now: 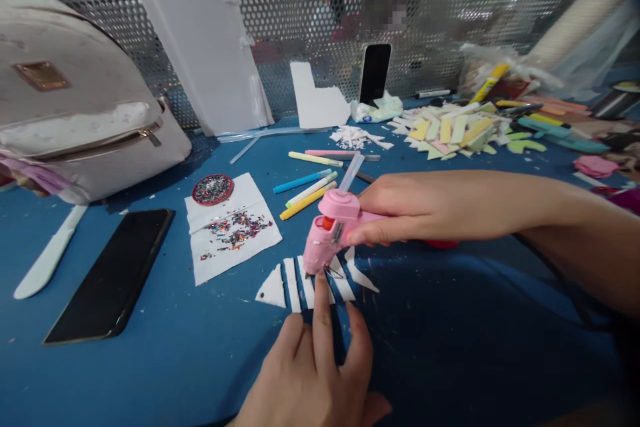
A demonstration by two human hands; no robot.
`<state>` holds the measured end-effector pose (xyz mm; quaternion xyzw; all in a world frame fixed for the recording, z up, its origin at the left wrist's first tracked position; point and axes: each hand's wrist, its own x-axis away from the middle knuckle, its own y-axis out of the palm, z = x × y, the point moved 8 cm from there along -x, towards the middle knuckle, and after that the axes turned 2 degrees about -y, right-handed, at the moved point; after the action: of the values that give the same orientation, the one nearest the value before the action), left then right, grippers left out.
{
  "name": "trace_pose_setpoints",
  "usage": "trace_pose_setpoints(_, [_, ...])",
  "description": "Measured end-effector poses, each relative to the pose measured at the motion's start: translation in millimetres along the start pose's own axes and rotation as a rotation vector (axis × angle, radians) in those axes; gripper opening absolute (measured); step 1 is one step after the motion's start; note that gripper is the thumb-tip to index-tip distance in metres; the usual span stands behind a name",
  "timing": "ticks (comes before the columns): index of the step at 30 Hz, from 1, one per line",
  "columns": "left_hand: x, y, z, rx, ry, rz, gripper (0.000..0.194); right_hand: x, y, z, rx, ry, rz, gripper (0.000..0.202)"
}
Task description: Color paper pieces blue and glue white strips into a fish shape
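My right hand (395, 208) is wrapped round the handle of a pink hot glue gun (320, 247). A clear glue stick (351, 172) pokes out of its back end, and its nozzle points down at white cut foam pieces (291, 284) on the table. Together these pieces form a striped fish shape, with a triangular head (273, 288) bearing a dark dot and a forked tail (359, 270). From below reaches my left hand (320, 360), fingers apart, one fingertip on a middle strip close to the nozzle. The gun hides part of the strips.
Several markers (306, 190) lie behind the fish. Left of it are a paper sheet (203, 264) with glitter bits, a round glitter lid (213, 190), a black phone (113, 274) and a white knife (53, 250). A backpack (75, 100) stands left; foam scraps (450, 130) are heaped behind right.
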<state>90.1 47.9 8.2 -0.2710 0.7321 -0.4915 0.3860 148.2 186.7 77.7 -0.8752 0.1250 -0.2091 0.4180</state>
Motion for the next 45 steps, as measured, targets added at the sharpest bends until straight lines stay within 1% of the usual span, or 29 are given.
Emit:
trace_pose_setpoints(7, [-0.9,1.0,0.1,-0.003,-0.006,-0.013,0.080,-0.1,0.5,2.3,0.017,-0.001,0.003,0.030])
trace_pose_setpoints(16, [-0.2,0.5,0.3,0.007,-0.012,-0.008,0.081,-0.4,-0.2,-0.1,0.047,0.006,0.015,0.033])
trace_pose_setpoints(25, [-0.7,0.6,-0.4,0.015,-0.019,-0.006,0.075,-0.8,-0.4,2.1,0.046,0.020,0.009,0.031])
trace_pose_setpoints(28, [-1.0,-0.4,-0.6,0.013,-0.014,0.000,0.075,-0.5,-0.2,2.0,0.041,0.010,0.006,0.030])
trace_pose_setpoints(37, [-0.8,-0.9,0.0,0.004,-0.013,0.013,0.078,0.1,-1.5,-4.4,0.038,-0.033,0.022,0.035])
trace_pose_setpoints(41, [-1.0,-1.9,0.1,0.002,-0.010,0.020,0.077,1.2,-1.8,-2.7,0.046,-0.014,0.017,0.036])
trace_pose_setpoints(45, [-1.7,-1.0,-0.3,0.005,-0.013,0.000,0.078,2.3,-1.6,1.5,0.050,0.011,0.014,0.035])
